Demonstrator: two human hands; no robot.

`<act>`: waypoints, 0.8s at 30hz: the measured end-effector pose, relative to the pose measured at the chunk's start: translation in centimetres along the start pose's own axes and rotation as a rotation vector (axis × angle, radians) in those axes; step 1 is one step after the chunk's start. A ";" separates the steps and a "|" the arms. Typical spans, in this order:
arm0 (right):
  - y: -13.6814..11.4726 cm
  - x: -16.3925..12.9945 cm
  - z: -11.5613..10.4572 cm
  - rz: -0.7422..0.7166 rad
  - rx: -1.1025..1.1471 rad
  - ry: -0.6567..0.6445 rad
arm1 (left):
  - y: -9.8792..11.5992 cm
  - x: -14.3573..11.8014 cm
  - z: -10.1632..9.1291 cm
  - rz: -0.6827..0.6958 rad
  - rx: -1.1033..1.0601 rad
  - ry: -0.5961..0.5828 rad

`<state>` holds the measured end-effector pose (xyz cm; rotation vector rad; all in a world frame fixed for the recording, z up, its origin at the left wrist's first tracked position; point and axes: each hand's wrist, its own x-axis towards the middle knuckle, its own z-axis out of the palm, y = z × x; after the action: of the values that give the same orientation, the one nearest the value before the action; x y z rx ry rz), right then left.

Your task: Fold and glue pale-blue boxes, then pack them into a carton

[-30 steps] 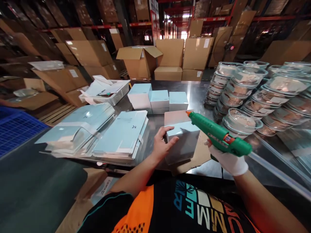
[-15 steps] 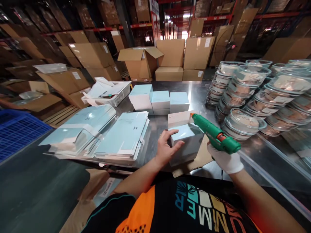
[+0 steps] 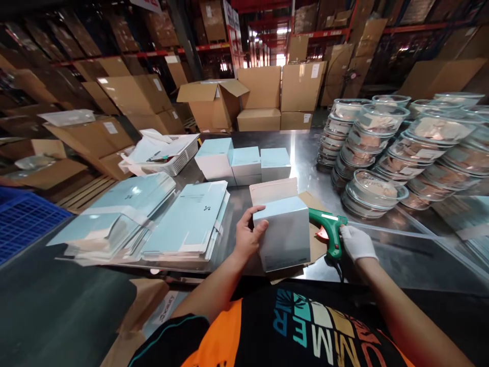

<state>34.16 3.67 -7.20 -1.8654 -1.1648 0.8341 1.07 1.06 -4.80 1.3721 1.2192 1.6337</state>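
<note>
My bare left hand (image 3: 250,234) grips the left side of a pale blue and grey box (image 3: 286,234), thumb on the near face and fingers at the top edge. The box's lid flap (image 3: 273,191) stands up at the far side. To the right, a green hot glue gun (image 3: 330,224) sits low over a piece of cardboard (image 3: 317,244), its nozzle hidden behind the box. My right hand (image 3: 358,242), in a white glove, has its closed fingers at the rear of the gun; the fingertips are partly hidden.
Finished-looking boxes (image 3: 246,163) stand at the back of the metal table. Stacks of flat blue cartons (image 3: 187,219) lie left, near a white basket (image 3: 183,158). Piled glass bowls (image 3: 382,132) fill the right side. A blue crate (image 3: 34,219) is far left.
The glue gun went from pointing at the lid flap to lying lower, right of the box, its handle toward me. My left hand has tilted and turned the box; its grey face now shows more.
</note>
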 end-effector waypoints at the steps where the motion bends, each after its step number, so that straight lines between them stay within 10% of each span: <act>1: -0.2 0.0 -0.2 -0.026 -0.012 0.037 | -0.1 0.0 0.1 -0.002 -0.005 -0.007; 10: -8.5 -3.1 4.9 -0.396 0.345 -0.444 | -0.1 0.1 0.7 0.074 0.037 -0.226; 18: -5.6 -2.9 3.5 -0.768 0.229 -0.423 | -1.3 0.7 1.1 0.179 -0.135 -0.096; 24: -5.9 -4.8 2.1 -1.003 0.103 -0.574 | 0.0 1.6 -0.4 0.312 0.000 -0.440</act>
<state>28.18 1.53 -2.59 -0.7333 -2.0800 0.7946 0.30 2.45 -4.24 1.8717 0.7771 1.4161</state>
